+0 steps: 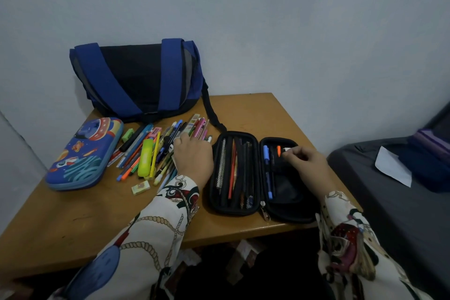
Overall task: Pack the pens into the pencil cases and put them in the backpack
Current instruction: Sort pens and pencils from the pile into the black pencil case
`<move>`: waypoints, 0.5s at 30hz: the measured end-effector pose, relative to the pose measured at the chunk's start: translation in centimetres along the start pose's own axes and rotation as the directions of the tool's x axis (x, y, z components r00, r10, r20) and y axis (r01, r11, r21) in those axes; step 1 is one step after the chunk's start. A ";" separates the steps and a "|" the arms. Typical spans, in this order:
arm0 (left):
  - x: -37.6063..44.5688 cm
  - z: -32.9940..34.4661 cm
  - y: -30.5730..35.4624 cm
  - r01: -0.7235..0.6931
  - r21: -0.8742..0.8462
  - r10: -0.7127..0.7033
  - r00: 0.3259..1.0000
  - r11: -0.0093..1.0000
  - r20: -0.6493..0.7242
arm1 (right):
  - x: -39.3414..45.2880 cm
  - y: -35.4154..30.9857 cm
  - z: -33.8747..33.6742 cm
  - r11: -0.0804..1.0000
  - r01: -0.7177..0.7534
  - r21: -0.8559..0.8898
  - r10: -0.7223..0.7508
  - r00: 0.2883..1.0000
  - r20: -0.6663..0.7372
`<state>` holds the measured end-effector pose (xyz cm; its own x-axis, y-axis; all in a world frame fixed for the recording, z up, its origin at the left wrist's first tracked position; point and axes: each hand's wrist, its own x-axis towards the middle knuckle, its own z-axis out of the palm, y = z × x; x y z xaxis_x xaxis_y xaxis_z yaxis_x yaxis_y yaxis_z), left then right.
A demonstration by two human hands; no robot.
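Note:
A black pencil case (258,212) lies unzipped and spread flat on the wooden table (97,221). Several pens sit in its left half, and a blue pen (267,170) is in its right half. My right hand (309,165) pinches a small white-tipped item (286,150) over the right half, beside an orange pen tip. My left hand (193,157) rests with curled fingers on the loose pile of pens (155,151); what it grips is hidden. A closed blue space-themed pencil case (85,153) lies at the left. The blue and black backpack (138,80) stands against the wall.
A green sharpener (127,135) and a small eraser (140,187) lie near the pile. The backpack's black strap (214,117) trails toward the black case. A dark bed with a white paper (392,168) is at the right.

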<state>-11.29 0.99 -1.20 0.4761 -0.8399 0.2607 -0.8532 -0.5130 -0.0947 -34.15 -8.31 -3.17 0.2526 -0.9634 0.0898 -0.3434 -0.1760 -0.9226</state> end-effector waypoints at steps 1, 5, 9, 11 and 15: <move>0.1 0.0 0.0 0.002 -0.002 -0.002 1.000 1.000 0.008 | 0.0 -0.1 0.2 1.000 0.013 0.005 -0.013 1.000 0.003; 0.5 -0.4 -0.3 0.058 -0.118 -0.053 0.998 0.991 0.038 | -0.2 0.0 -0.1 0.996 -0.011 0.093 0.008 0.999 0.037; 1.2 -1.2 -0.8 0.148 -0.356 -0.143 0.989 0.923 0.041 | -0.6 0.8 -0.7 0.993 0.004 0.118 -0.009 0.999 0.041; 1.7 -1.5 -0.6 0.182 -0.605 -0.156 0.983 0.775 0.096 | -0.6 0.9 -0.7 0.991 0.007 0.135 -0.012 0.999 0.035; 2.8 -1.5 2.0 0.287 -0.931 -0.075 0.958 0.227 0.277 | -0.6 0.9 -0.6 0.987 0.003 0.162 -0.007 1.000 0.021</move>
<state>-11.95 -2.09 0.79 0.5794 -0.8150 -0.0088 -0.2554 -0.1918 0.9476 -35.14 -8.04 -3.87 0.2736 -0.9578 0.0880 -0.1913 -0.1439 -0.9709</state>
